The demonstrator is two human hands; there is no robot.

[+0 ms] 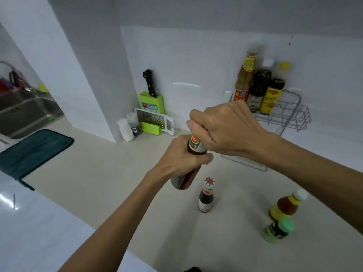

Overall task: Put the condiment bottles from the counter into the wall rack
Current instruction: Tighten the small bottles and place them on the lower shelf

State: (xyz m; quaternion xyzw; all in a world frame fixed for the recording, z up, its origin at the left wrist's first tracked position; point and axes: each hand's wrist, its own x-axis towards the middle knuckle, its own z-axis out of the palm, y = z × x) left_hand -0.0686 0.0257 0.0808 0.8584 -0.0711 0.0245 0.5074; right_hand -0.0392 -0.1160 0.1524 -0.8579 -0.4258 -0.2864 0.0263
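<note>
I hold a red sauce bottle (193, 154) tilted above the counter in both hands. My left hand (180, 156) grips its body. My right hand (225, 126) closes over its neck and cap, hiding them. The wire wall rack (294, 112) at the right holds three bottles: a tan sauce bottle (244, 77), a dark bottle with a white cap (259, 85) and a yellow-labelled dark bottle (273, 95). On the counter stand a small dark bottle with a red-and-white cap (206, 195), an orange sauce bottle with a white cap (284, 205) and a green-lidded jar (279, 229).
A green cutting board holder with a black-handled knife (151, 99), a white grater (157, 120) and small white shakers (127, 128) stand against the wall corner. A teal mat (35, 152) lies at the left by the steel sink (23, 108). A lower wire shelf (245, 163) sits under my right wrist.
</note>
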